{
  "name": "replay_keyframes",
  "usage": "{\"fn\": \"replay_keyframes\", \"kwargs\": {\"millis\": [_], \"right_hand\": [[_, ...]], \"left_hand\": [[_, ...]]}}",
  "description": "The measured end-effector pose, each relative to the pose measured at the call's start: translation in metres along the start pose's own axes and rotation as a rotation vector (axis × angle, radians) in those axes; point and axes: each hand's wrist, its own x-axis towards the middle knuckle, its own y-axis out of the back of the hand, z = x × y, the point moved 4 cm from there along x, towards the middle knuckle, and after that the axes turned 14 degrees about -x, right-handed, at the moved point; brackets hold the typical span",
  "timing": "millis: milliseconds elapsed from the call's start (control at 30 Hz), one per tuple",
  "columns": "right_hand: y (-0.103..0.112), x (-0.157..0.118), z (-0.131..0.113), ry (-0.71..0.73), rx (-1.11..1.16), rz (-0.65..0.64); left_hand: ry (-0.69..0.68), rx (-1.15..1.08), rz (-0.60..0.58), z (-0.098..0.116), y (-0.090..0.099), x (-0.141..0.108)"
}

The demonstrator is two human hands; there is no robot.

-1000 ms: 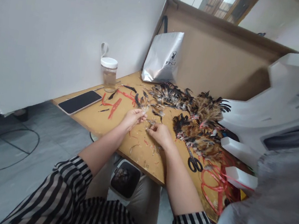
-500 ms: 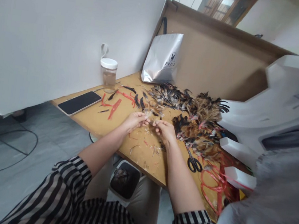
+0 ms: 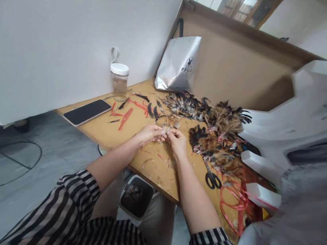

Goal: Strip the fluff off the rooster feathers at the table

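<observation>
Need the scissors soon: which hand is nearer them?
Right. The right hand is up-left of the scissors; the left hand lies farther left.

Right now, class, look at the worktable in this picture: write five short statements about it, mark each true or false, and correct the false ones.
1. Both hands, left hand and right hand, pinch a small feather bundle. True.
2. The scissors are in the right hand. False: they lie on the table.
3. The jar has a white lid. True.
4. The phone leans against the wall. False: it lies flat on the table.
5. The silver bag stands behind the feather pile. True.
</observation>
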Motion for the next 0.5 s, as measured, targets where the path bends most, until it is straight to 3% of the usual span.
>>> {"fn": "replay_keyframes", "kwargs": {"millis": [500], "right_hand": [[-0.0028, -0.0018, -0.0026, -0.058, 0.045, -0.049]], "left_hand": [[-0.022, 0.108, -0.035, -0.0027, 0.0004, 0.0027]]}}
